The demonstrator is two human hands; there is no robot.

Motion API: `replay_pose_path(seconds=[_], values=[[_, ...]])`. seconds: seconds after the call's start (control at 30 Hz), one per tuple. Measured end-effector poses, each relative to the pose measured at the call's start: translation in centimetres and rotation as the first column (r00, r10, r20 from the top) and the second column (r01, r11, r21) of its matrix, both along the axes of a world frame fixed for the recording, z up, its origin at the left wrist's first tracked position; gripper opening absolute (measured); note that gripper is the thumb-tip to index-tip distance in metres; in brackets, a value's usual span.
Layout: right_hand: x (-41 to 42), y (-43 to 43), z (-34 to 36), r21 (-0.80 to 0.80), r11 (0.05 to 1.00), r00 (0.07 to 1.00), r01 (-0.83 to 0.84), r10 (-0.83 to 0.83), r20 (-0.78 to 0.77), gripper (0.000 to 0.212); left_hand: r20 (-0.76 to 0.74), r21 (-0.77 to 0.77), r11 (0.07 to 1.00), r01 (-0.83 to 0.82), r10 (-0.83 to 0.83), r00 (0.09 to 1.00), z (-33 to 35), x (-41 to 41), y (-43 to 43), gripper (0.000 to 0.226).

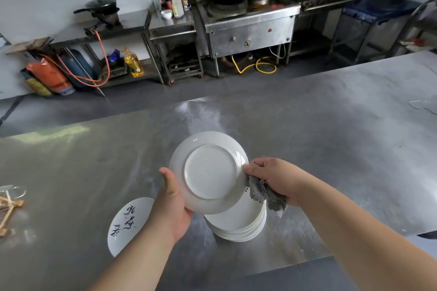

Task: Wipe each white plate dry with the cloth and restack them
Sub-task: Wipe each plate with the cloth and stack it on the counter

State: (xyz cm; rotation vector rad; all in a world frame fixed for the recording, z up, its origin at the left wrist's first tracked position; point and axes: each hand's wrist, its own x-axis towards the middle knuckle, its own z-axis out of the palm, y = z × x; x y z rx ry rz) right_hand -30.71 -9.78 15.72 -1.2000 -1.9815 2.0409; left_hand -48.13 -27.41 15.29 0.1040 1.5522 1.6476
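Right fingers: curled round a crumpled grey cloth, pinching it against the right rim of the round white ceramic plate. Cloth tail hung below the right hand.

Left hand: thumb lay along the plate's left rim and the palm cupped its lower left edge. Fingers were behind the plate, hidden from me. I read it as a firm hold.

Plate: held off the table between both hands, tipped up towards my camera with the underside showing and the foot ring plain. It has no long axis to speak of. Its bare back spread leftward from the cloth, so my judgement was that the wipe would have to travel from the right rim towards the left hand.

Below: a stack of plain white plates stood on the brushed steel table, directly under the held plate's lower right edge and the cloth. The right hand was the nearer one to it.

Further left: one white plate with black brush lettering lay flat by itself, partly under the left forearm and just beside the stack. I could not tell whether it was the dried pile.
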Motion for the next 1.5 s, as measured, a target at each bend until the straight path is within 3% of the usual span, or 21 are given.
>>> replay_pose_path(seconds=[0.1, 0.23, 0.37, 0.4, 0.47, 0.57, 0.67, 0.77, 0.97, 1.1, 1.27, 1.37, 1.5], values=[[0.2, -0.2, 0.1, -0.164, 0.985, 0.994, 0.054, -0.069, -0.090, 0.039, -0.021, -0.041, 0.999, -0.014, 0.013, 1.000, 0.0, -0.6, 0.7, 0.097], [0.4, 0.7, -0.5, -0.210, 0.969, 0.990, 0.131, -0.139, -0.021, 0.072, 0.069, -0.006, 1.000, 0.012, -0.011, 0.998, 0.2, -1.1, 1.4, 0.085], [0.2, 1.0, -1.0, -0.197, 0.971, 0.974, 0.139, -0.170, -0.153, 0.030, 0.056, 0.024, 0.999, 0.047, -0.048, 0.997, -0.4, -0.9, 1.8, 0.046], [0.2, 1.1, -1.3, -0.206, 0.964, 0.965, 0.167, -0.203, -0.165, 0.029, 0.064, 0.035, 0.996, 0.082, -0.084, 0.994, -0.8, -1.0, 1.7, 0.044], [0.3, 1.5, -2.3, -0.100, 0.979, 0.975, 0.175, -0.187, -0.122, 0.036, 0.059, 0.028, 0.981, 0.192, -0.193, 0.979, -2.2, -1.3, 1.4, 0.047], [0.8, 2.0, -4.2, 0.355, 0.935, 0.985, -0.009, -0.053, 0.163, 0.016, -0.124, -0.147, 0.947, 0.284, -0.303, 0.945, -5.0, -1.5, 1.0, 0.041], [0.8, 1.6, -5.9, 0.494, 0.865, 0.958, -0.092, -0.059, 0.282, 0.010, -0.267, -0.313, 0.908, 0.280, -0.367, 0.891, -8.6, -1.7, 0.8, 0.042], [0.7, 0.8, -7.2, 0.560, 0.813, 0.931, -0.158, -0.066, 0.358, 0.016, -0.312, -0.395, 0.874, 0.284, -0.418, 0.853, -12.1, -1.8, 0.6, 0.042], [0.0, 0.6, -8.8, 0.631, 0.753, 0.894, -0.188, -0.135, 0.427, 0.013, -0.308, -0.329, 0.909, 0.255, -0.358, 0.881, -14.9, -2.4, 0.8, 0.035], [-0.1, 0.5, -8.7, 0.665, 0.715, 0.865, -0.214, -0.178, 0.469, 0.016, -0.367, -0.306, 0.916, 0.259, -0.365, 0.856, -14.8, -2.8, 1.2, 0.051], [-0.8, 0.6, -6.1, 0.811, 0.548, 0.833, -0.204, -0.339, 0.438, 0.027, -0.394, -0.318, 0.905, 0.281, -0.396, 0.830, -14.0, -3.8, 0.7, 0.033], [-3.4, -0.1, -3.9, 0.807, 0.565, 0.871, -0.173, -0.295, 0.393, 0.026, -0.423, -0.333, 0.909, 0.250, -0.381, 0.822, -14.1, -5.8, -0.9, 0.031], [-9.4, -3.6, -3.3, 0.773, 0.605, 0.925, -0.190, -0.155, 0.348, 0.022, -0.456, -0.376, 0.922, 0.090, -0.268, 0.849, -14.2, -10.5, -5.4, 0.019]])
